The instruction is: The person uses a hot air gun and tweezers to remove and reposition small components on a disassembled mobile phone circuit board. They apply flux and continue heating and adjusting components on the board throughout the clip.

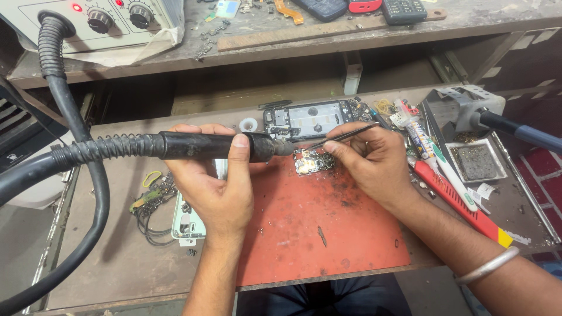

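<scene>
My left hand [213, 175] grips a black hot-air wand [199, 145] with a spring-wrapped hose, its nozzle aimed right at a small circuit board [313, 161]. The board lies at the top edge of a red work mat [316, 228]. My right hand [369, 161] pinches thin tweezers [345, 136], whose tips reach down to the board. A metal bangle sits on my right wrist. An opened phone frame [310, 119] lies just behind the board.
A rework station with knobs and a red light [99, 20] stands on the upper shelf, left. A soldering iron in its stand [474, 114] with a sponge tray, tubes and a red tool lie at the right. Wires and a phone part [187, 222] lie left of the mat.
</scene>
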